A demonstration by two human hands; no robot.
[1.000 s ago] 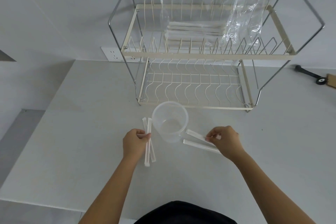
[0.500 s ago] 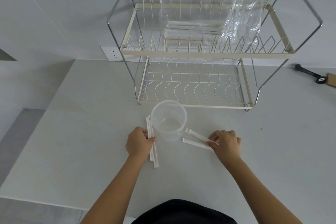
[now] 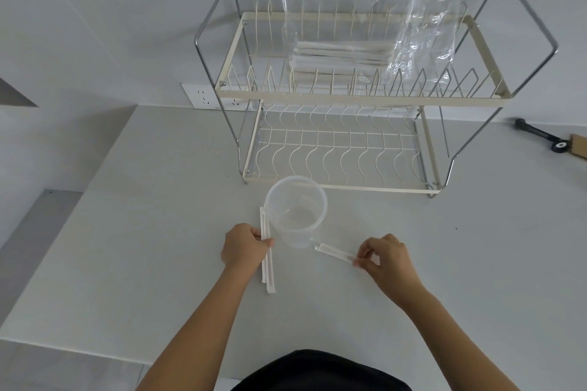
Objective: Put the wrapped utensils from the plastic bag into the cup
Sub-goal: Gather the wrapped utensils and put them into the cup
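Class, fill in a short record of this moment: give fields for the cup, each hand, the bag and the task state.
cup: clear plastic cup, upright on the table, nothing inside
left hand: left hand grips two wrapped utensils beside the cup
right hand: right hand pinches one wrapped utensil
bag: plastic bag on the dish rack, more wrapped utensils inside
task state: none in the cup yet

Your left hand (image 3: 244, 247) grips two wrapped utensils (image 3: 267, 260) left of the clear cup (image 3: 296, 211) at frame centre; your right hand (image 3: 386, 259) pinches another wrapped utensil (image 3: 335, 253). The plastic bag (image 3: 381, 25) lies on the rack (image 3: 349, 95) above.
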